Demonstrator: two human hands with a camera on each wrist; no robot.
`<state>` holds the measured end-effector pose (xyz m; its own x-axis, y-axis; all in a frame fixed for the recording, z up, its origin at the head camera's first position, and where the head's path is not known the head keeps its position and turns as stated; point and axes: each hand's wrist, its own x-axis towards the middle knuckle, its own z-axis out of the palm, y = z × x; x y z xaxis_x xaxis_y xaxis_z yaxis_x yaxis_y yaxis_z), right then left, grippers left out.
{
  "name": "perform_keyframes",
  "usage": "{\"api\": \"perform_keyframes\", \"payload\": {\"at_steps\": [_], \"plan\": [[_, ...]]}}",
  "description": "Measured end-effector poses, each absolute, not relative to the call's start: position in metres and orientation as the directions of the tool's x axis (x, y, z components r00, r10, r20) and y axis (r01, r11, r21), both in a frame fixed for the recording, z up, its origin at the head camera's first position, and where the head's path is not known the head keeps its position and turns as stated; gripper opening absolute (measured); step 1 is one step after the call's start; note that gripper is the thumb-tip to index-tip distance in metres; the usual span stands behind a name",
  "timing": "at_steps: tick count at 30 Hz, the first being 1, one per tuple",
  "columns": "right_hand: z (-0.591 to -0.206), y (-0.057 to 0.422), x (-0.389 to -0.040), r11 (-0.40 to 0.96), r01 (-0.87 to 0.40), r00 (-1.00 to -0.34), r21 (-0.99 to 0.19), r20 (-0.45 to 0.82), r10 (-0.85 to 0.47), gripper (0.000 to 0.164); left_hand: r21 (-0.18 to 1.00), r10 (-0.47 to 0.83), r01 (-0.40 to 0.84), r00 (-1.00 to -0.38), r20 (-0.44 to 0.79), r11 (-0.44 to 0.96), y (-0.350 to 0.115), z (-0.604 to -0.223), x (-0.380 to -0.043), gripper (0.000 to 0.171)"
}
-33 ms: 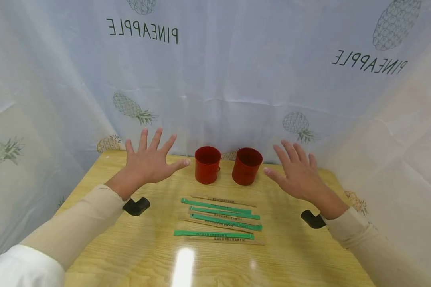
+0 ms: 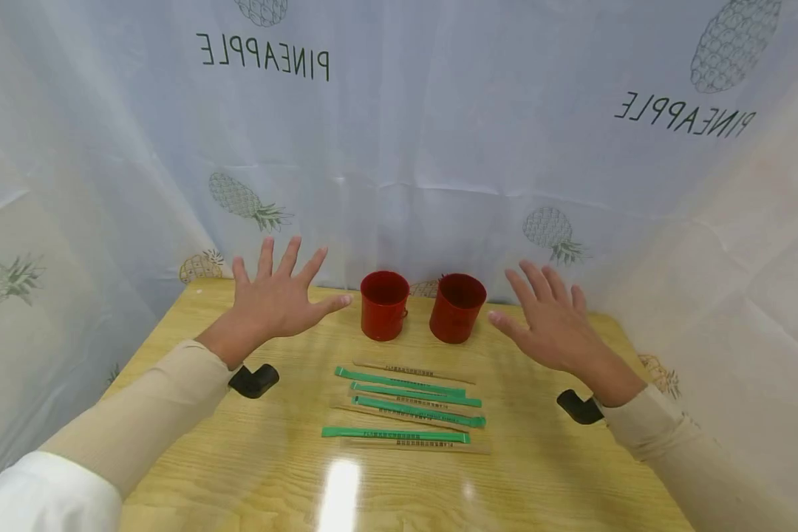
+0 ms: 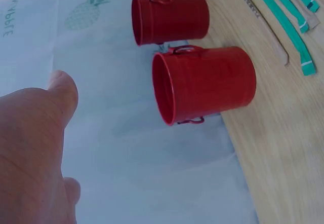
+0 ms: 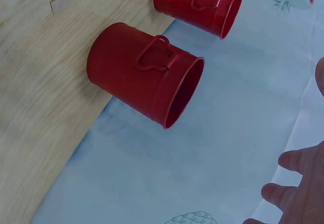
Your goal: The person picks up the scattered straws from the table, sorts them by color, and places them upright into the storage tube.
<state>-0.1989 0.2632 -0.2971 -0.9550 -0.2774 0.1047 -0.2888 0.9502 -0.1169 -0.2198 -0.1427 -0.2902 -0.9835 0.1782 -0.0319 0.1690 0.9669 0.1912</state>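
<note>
My left hand (image 2: 273, 303) is held over the table's left side, fingers straight and spread, with nothing in it. Its thumb points toward a red bucket (image 2: 383, 314), a little short of it in the head view. My right hand (image 2: 552, 325) hovers over the right side, fingers extended, holding nothing. Near its thumb stands a second red bucket (image 2: 454, 318). Small wire handles show on both buckets in the wrist views. In front of them lie several green paper-wrapped sticks (image 2: 399, 435) and several brown ones (image 2: 415, 445), roughly parallel, left to right.
The wooden table (image 2: 273, 465) backs onto a white curtain (image 2: 399, 148) printed with pineapples, which also hangs at both sides. A black wrist-camera piece (image 2: 254, 381) sits under the left wrist, another black piece (image 2: 579, 406) under the right.
</note>
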Motion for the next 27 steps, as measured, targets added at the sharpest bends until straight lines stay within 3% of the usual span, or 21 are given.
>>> {"api": "perform_keyframes", "payload": {"at_steps": [27], "plan": [[-0.318,0.244,-0.198,0.952,-0.282,-0.957,-0.119,0.099,-0.271,0.089,0.200,0.204,0.194,-0.978,-0.031,0.961,-0.122,-0.311,-0.233,0.100]]}}
